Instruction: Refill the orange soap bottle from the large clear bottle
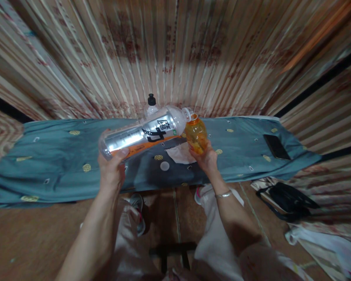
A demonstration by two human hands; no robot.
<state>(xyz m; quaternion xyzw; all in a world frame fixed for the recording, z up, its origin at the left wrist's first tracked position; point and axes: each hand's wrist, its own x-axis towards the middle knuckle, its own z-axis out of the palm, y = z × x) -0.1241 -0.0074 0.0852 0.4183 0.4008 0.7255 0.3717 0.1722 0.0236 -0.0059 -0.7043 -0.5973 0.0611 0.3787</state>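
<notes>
My left hand (pixel 112 169) grips the base of a large clear bottle (pixel 143 132) with a silver and orange label, tipped almost level with its mouth to the right. That mouth meets the open neck of a small round orange bottle (pixel 195 136), which my right hand (pixel 207 158) holds from below. Both bottles hang over a teal cloth (pixel 61 156) spread on a low surface. A white cap (pixel 164 166) lies on the cloth under the bottles.
A clear bottle with a black cap (pixel 151 105) stands at the back by the striped wall. A dark phone (pixel 276 147) lies on the cloth's right end. A black bag (pixel 289 201) sits on the floor at right. My knees are below.
</notes>
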